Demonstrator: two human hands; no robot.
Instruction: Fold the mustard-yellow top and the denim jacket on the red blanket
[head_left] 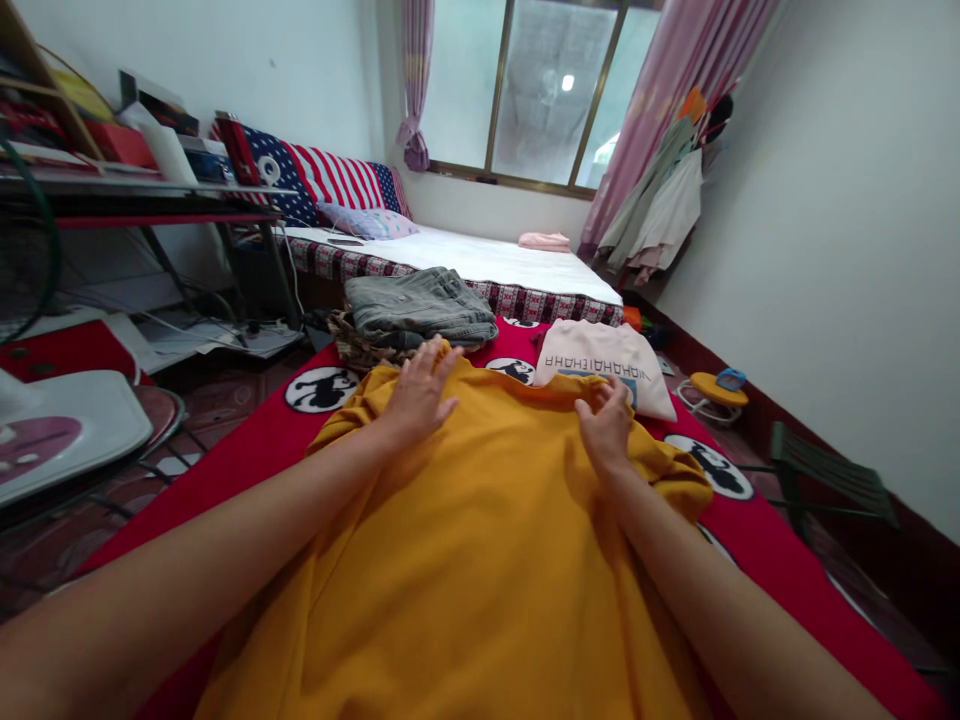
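Observation:
A mustard-yellow shirt [480, 560] lies spread over the red cloth, its neckline at the far end and its sleeves bunched at both sides. My left hand [422, 392] rests on the shirt's far left shoulder, fingers stretched out and thumb apart. On the far right shoulder, beside the neckline, is my right hand [606, 420]. Its fingers are slightly bent, with a gap between them and the thumb. Just beyond the shirt sit a stack of folded grey-green clothes [420, 305] and a folded pale pink garment [592, 348] with printed lettering.
The red cloth [247, 455] has black-and-white round motifs. Behind it stands a bed [480, 255] with a white top. A cluttered desk [150, 185] and a white-seated chair [75, 430] are at left. A yellow stool [718, 389] and a dark folding stool [832, 475] stand at right.

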